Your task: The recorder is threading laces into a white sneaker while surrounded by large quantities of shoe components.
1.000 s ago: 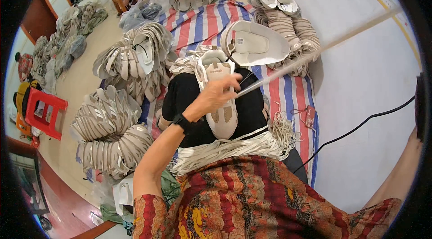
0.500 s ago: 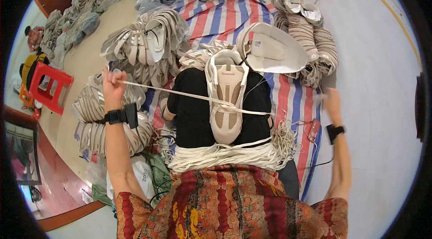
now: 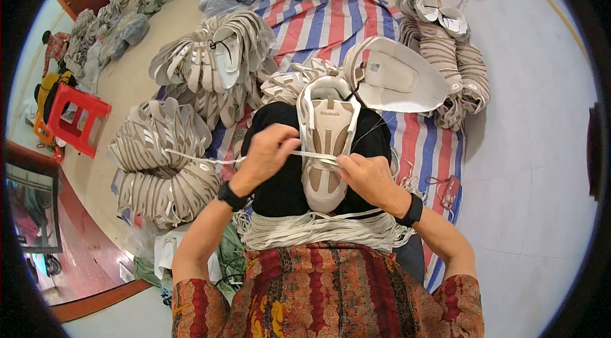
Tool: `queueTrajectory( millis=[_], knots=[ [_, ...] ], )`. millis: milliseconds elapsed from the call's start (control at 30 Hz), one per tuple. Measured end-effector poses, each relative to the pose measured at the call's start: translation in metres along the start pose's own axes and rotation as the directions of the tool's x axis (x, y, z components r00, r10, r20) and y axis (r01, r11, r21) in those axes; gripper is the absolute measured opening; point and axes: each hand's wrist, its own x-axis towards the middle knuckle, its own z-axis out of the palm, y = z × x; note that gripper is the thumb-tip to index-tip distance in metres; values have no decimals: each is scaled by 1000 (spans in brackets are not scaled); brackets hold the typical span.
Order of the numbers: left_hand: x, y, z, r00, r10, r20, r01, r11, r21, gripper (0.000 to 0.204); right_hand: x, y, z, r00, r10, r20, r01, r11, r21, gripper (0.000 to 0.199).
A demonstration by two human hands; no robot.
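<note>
A beige and tan shoe upper (image 3: 328,123) lies over my black-clad lap with its toe toward me. Across its front runs a cream shoelace (image 3: 313,155). To the left of the shoe, my left hand (image 3: 270,150) is closed on the lace, whose loose end trails out leftward in the air. My right hand (image 3: 368,176) pinches the lace at the upper's right edge, with thumb and forefinger close to the eyelets. Many loose cream laces (image 3: 312,233) lie in a bundle across my lap. Behind the shoe, more uppers tied by a dark cord show their pale undersides (image 3: 398,77).
Bundled shoe uppers stand at left (image 3: 159,137), behind them (image 3: 210,51) and at right (image 3: 445,51). A striped sheet (image 3: 331,23) covers the floor ahead. A small red object (image 3: 450,191) lies to my right. A red stool (image 3: 77,118) stands at far left.
Both hands have come in from wide apart to the shoe's front. The lace that stretched out to my left hand is now held close to the upper, its end trailing left.
</note>
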Motion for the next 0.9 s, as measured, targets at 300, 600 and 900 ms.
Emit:
queueTrajectory(
  millis=[300,600,900],
  knots=[
    [17,-2,4,809,-338,482,442,889,-118,28,27,18,-17,784,286,551,-607,172,776,22],
    [-1,-19,4,898,-259,355,309,947,-90,25,16,44,-4,810,259,526,-577,197,792,24],
    [-64,-58,-151,832,-460,310,427,888,171,20,-27,113,-107,794,268,546,-504,793,343,23]
  ],
)
